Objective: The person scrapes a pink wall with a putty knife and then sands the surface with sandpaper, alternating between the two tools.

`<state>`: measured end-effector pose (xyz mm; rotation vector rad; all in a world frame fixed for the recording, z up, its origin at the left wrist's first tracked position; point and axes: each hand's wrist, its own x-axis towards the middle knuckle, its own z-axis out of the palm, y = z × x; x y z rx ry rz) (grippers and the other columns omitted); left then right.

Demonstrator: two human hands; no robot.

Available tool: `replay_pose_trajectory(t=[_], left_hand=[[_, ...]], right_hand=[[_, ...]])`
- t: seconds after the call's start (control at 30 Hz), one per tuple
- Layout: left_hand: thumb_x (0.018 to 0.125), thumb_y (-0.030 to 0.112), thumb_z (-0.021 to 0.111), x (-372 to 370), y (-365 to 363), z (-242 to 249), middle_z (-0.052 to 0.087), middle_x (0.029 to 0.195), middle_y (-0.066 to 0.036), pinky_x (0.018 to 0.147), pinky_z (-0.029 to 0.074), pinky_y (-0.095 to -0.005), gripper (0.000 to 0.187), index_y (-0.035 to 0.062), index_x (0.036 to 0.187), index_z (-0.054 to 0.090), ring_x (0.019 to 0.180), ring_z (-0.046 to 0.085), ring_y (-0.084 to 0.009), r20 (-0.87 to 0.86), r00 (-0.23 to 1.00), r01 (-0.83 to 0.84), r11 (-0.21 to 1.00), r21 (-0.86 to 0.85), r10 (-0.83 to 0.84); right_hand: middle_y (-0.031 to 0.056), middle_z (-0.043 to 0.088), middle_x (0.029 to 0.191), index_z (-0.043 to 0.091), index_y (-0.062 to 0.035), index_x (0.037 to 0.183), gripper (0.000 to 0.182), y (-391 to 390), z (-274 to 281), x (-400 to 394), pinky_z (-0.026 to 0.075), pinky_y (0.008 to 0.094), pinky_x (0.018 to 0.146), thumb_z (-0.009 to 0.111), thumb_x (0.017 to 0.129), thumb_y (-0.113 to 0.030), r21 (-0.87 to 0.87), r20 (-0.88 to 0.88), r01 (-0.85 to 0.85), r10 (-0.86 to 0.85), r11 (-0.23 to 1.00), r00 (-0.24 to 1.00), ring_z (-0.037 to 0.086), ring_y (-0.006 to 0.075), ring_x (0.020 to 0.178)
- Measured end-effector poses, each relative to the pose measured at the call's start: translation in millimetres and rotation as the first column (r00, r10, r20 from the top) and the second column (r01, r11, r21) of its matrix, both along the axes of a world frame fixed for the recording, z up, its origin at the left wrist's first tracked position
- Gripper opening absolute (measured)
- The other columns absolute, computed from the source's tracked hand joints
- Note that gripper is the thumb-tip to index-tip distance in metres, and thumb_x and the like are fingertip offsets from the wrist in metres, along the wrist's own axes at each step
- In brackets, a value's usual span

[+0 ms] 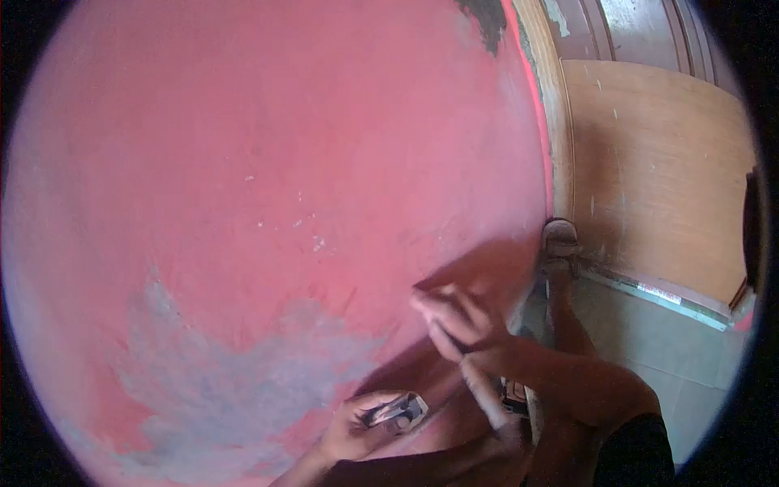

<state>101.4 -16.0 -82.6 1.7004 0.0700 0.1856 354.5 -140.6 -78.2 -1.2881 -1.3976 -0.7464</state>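
Note:
A pink wall [268,146] with a rough grey patch [251,381] low on its left side fills most of the view. My left hand [357,426] is closed around a small open container [402,412] in front of the wall's lower part. Above and to the right, my right hand [462,321] grips a thin tool with a pale handle [487,396], which points down and back. Motion blurs the right hand, and its fingers hide the tool's front end. Whether the tool touches the wall cannot be told.
At the right is a wooden panel [657,170] beside a wooden frame [556,122]. A foot in a dark shoe [560,238] and a bare leg show near the grey tiled floor [633,341]. A dark object [515,395] lies behind the tool handle.

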Motion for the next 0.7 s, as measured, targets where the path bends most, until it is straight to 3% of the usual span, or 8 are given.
replay_pose_trajectory(t=[0.1, 0.33, 0.43, 0.5, 0.57, 0.6, 0.63, 0.7], left_hand=[[0.098, 0.005, 0.073, -0.7, 0.1, 0.8, 0.070, 0.125, -0.006, 0.100, 0.052, -0.0302, 0.039, -0.0008, 0.135, 0.064, 0.112, 0.063, -0.0106, -0.016, 1.000, 0.005, 1.000, 0.020, -0.004], [0.098, 0.005, 0.074, -3.6, -0.3, -1.0, 0.069, 0.128, -0.006, 0.100, 0.051, -0.0305, 0.039, -0.0008, 0.135, 0.064, 0.114, 0.063, -0.0114, -0.018, 1.000, -0.015, 1.000, 0.017, 0.015], [0.098, 0.005, 0.073, 0.0, 1.7, -1.8, 0.069, 0.128, -0.006, 0.101, 0.051, -0.0306, 0.039, -0.0011, 0.135, 0.064, 0.114, 0.063, -0.0112, -0.015, 1.000, 0.011, 1.000, 0.019, -0.010], [0.098, 0.004, 0.073, -1.5, 2.1, -1.0, 0.069, 0.127, -0.006, 0.101, 0.051, -0.0307, 0.039, -0.0015, 0.135, 0.063, 0.114, 0.063, -0.0112, -0.027, 1.000, 0.004, 1.000, 0.021, -0.003], [0.098, 0.004, 0.073, -3.5, 1.1, -1.8, 0.069, 0.127, -0.006, 0.102, 0.051, -0.0308, 0.039, -0.0020, 0.135, 0.063, 0.114, 0.063, -0.0112, -0.046, 0.999, -0.022, 1.000, 0.015, 0.023], [0.098, 0.004, 0.072, -3.6, -0.2, 0.5, 0.069, 0.127, -0.006, 0.102, 0.051, -0.0308, 0.039, -0.0022, 0.135, 0.063, 0.114, 0.063, -0.0113, -0.040, 0.999, -0.022, 0.999, 0.024, 0.023], [0.098, 0.003, 0.072, -3.1, -2.2, 4.7, 0.069, 0.127, -0.006, 0.102, 0.051, -0.0308, 0.039, -0.0023, 0.135, 0.063, 0.114, 0.063, -0.0114, -0.033, 0.999, -0.020, 0.999, 0.032, 0.021], [0.098, 0.003, 0.072, -2.0, -2.2, 5.4, 0.069, 0.128, -0.006, 0.102, 0.051, -0.0308, 0.039, -0.0023, 0.136, 0.063, 0.115, 0.063, -0.0115, -0.018, 1.000, -0.012, 0.999, 0.030, 0.012]], right_hand=[[0.0090, 0.067, 0.107, 0.070, -0.0165, 0.132, 0.051, 0.0, -1.3, -2.2, 0.060, 0.0326, 0.069, 0.071, 0.084, 0.001, -0.082, 0.217, 0.021, -0.002, 0.996, 0.976, 0.071, 0.0248, 0.082], [0.0046, 0.063, 0.091, 0.075, -0.0134, 0.122, 0.044, 2.0, -18.8, 13.5, 0.055, 0.0324, 0.059, 0.068, 0.083, 0.005, -0.025, 0.084, 0.133, -0.131, 0.991, 0.988, 0.064, 0.0203, 0.074], [0.0028, 0.064, 0.090, 0.073, -0.0084, 0.123, 0.041, -3.0, -8.4, 4.0, 0.052, 0.0318, 0.055, 0.065, 0.085, 0.007, -0.078, 0.093, 0.019, -0.012, 0.997, 0.996, 0.063, 0.0157, 0.064], [0.0041, 0.064, 0.090, 0.072, -0.0070, 0.121, 0.039, 3.7, -9.0, 12.1, 0.051, 0.0314, 0.055, 0.064, 0.086, 0.007, 0.003, 0.244, 0.049, -0.048, 0.999, 0.969, 0.062, 0.0157, 0.063], [0.0074, 0.065, 0.091, 0.072, -0.0060, 0.119, 0.035, -0.4, -22.0, 20.1, 0.051, 0.0327, 0.055, 0.063, 0.087, 0.006, -0.122, -0.157, -0.089, 0.069, 0.989, 0.985, 0.063, 0.0189, 0.066], [0.0090, 0.065, 0.092, 0.071, -0.0055, 0.118, 0.033, 1.5, -24.3, 25.0, 0.051, 0.0334, 0.055, 0.062, 0.088, 0.006, -0.093, -0.225, -0.057, 0.035, 0.994, 0.974, 0.064, 0.0205, 0.067], [0.0104, 0.066, 0.092, 0.071, -0.0053, 0.117, 0.033, 13.5, -22.9, 35.7, 0.052, 0.0348, 0.055, 0.061, 0.088, 0.007, 0.147, -0.020, 0.115, -0.114, 0.982, 0.993, 0.065, 0.0232, 0.069], [0.0122, 0.067, 0.095, 0.072, -0.0054, 0.114, 0.034, 3.7, -22.7, 33.3, 0.054, 0.0365, 0.059, 0.061, 0.085, 0.008, 0.056, -0.070, 0.184, -0.180, 0.981, 0.981, 0.066, 0.0266, 0.071]])
